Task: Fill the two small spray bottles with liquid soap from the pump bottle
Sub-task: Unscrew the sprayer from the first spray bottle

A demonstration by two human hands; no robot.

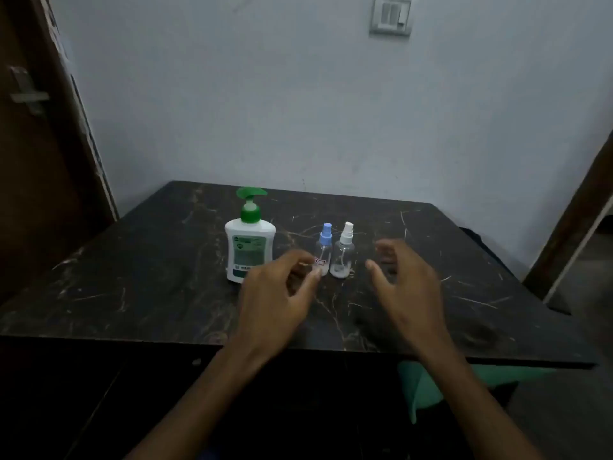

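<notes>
Standing between both empty hands: blue-capped bottle (pixel 322 249); white-capped bottle (pixel 343 252).

Dim room — pale wall (pixel 298 104) (switch plate (pixel 391 15) high), dark marble table (pixel 132 277).

Centre: pump bottle (pixel 249 242), blue-capped bottle (pixel 323 249) and white-capped bottle (pixel 344 252) stand in a tight row, the two small ones almost touching.
Left of pump bottle: bare table (pixel 132 277).
Right of white-capped bottle: bare table.
Behind row: bare table up to the wall (pixel 298 111).
Front: left hand (pixel 275 300) overlaps the blue-capped bottle; right hand (pixel 403 287) is apart.
</notes>
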